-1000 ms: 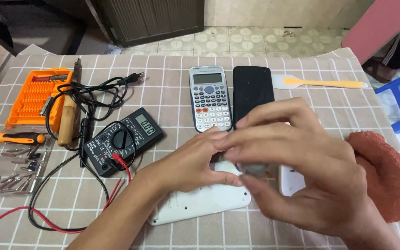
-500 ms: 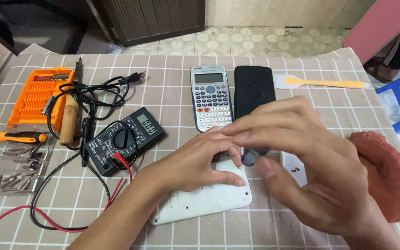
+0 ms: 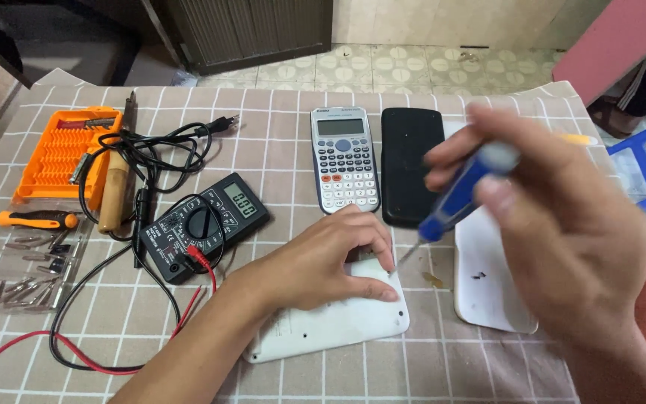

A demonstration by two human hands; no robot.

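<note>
My left hand (image 3: 330, 258) lies flat, fingers together, pressing the white device casing (image 3: 330, 322) against the checked tablecloth (image 3: 278, 150). My right hand (image 3: 555, 224) has its fingers clamped on a blue-handled screwdriver (image 3: 461, 191), tip angled down at the casing's upper right corner. Beyond them lie a grey calculator (image 3: 344, 158) and its black cover (image 3: 410, 164); a multimeter (image 3: 203, 224) sits left.

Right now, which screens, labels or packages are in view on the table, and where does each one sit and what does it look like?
Multimeter screen: small grey rectangle on the black multimeter, left of centre, lit digits.
Calculator screen: wide grey-green rectangle atop the grey scientific calculator, centre back.
Orange bit case: open ribbed tray, far left.
White device: faint printed marking on its back, under the left hand; too small to describe.
</note>
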